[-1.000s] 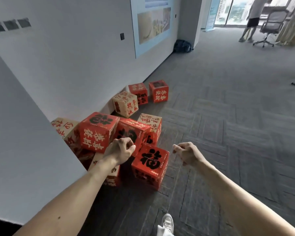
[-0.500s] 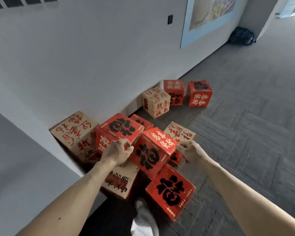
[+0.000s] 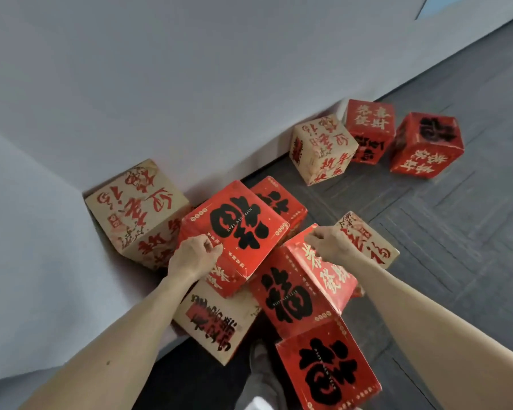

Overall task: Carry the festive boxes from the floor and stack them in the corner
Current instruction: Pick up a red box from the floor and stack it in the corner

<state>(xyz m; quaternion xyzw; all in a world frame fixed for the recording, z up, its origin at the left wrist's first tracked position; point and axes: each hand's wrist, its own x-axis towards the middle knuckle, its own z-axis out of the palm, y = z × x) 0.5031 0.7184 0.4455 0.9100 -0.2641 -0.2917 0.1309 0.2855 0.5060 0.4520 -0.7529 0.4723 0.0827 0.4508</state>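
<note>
Several festive cube boxes, red and beige with large characters, lie heaped on the floor by the wall corner. My left hand curls on the near edge of the upper red box, which sits on a beige box. My right hand pinches the top corner of a tilted red box. A beige box stands right in the corner. Another red box lies nearest me. A beige box sits behind my right hand.
Farther along the wall stand a beige box and two red boxes. White walls close off the left and back. My shoe is between the near boxes. Grey carpet stretches to the right.
I have leaned in over the pile and the view has tilted down. Both hands moved forward from the air onto the two red boxes.
</note>
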